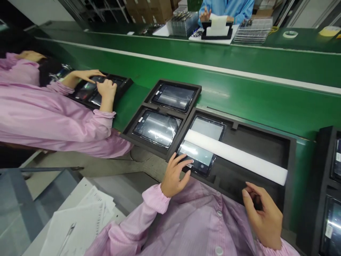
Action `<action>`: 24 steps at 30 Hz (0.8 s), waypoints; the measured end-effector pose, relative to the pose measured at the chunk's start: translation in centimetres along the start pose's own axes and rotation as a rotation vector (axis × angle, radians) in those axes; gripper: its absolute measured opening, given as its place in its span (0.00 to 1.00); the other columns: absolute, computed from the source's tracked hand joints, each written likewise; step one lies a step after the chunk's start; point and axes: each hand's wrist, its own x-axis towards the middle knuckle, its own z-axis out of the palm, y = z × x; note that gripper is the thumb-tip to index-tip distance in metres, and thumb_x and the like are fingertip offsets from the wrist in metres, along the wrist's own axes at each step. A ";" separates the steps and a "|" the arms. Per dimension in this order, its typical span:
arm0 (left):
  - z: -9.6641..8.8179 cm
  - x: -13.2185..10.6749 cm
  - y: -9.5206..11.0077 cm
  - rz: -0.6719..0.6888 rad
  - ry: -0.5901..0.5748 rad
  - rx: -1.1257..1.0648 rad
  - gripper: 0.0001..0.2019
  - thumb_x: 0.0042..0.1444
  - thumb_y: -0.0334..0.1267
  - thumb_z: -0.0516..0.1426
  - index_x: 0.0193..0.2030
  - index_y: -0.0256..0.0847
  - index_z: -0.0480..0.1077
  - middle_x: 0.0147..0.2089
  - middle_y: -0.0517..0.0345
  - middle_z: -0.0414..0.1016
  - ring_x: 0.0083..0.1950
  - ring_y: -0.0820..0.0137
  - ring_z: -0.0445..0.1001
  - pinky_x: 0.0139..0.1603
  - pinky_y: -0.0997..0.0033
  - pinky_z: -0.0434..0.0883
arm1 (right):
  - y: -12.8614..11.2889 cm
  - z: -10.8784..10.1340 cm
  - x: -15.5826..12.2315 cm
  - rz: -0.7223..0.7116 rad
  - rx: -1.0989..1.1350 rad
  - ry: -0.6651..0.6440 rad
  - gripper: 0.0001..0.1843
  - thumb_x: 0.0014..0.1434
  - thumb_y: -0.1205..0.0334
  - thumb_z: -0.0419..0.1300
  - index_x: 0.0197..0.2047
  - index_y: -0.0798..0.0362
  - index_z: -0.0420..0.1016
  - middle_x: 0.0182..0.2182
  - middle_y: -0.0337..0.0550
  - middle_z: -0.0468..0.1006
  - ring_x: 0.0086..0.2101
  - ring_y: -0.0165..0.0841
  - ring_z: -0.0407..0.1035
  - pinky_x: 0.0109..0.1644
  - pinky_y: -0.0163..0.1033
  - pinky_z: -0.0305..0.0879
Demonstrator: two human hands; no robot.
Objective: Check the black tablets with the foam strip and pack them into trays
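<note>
A black foam tray (253, 137) lies before me, with a tablet (210, 129) in its left part, its screen pale and lit. Across the tablet and the tray's bare right part runs a white foam strip (237, 154). My left hand (176, 176) is open over the tablet's near edge, one fingertip at or just above the glass beside a small white label. By the tray's near right edge hovers my right hand (263, 213), fingers loosely curled, thumb apart, nothing visible in them. Its inner fingers are partly hidden.
Left of my tray, another black tray (153, 110) holds two tablets. Further left, a co-worker's hands (106, 90) work over a tray. A tray with tablets (333, 220) stands at the right edge. Papers and a pen (66, 238) lie lower left; another person sits across the green bench (239, 74).
</note>
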 end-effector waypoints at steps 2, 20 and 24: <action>0.4 -0.4 0.1 -0.035 0.058 -0.013 0.21 0.65 0.31 0.58 0.64 0.45 0.66 0.57 0.52 0.81 0.68 0.60 0.72 0.77 0.42 0.57 | -0.1 0.0 0.1 -0.008 0.008 0.004 0.11 0.73 0.60 0.63 0.55 0.52 0.76 0.38 0.42 0.77 0.33 0.36 0.69 0.40 0.42 0.67; 0.9 0.4 2.9 0.120 -0.151 0.040 0.26 0.65 0.26 0.54 0.68 0.44 0.63 0.59 0.54 0.81 0.73 0.57 0.67 0.80 0.36 0.45 | 0.2 0.2 0.0 -0.031 0.030 0.016 0.09 0.73 0.63 0.62 0.55 0.52 0.76 0.37 0.40 0.76 0.32 0.33 0.68 0.40 0.40 0.67; 0.7 0.1 2.9 0.078 -0.080 -0.007 0.24 0.65 0.27 0.54 0.67 0.45 0.64 0.58 0.53 0.81 0.71 0.59 0.69 0.80 0.36 0.47 | 0.1 0.1 0.1 -0.032 0.023 0.021 0.09 0.72 0.63 0.62 0.55 0.51 0.76 0.36 0.40 0.76 0.32 0.34 0.69 0.40 0.40 0.69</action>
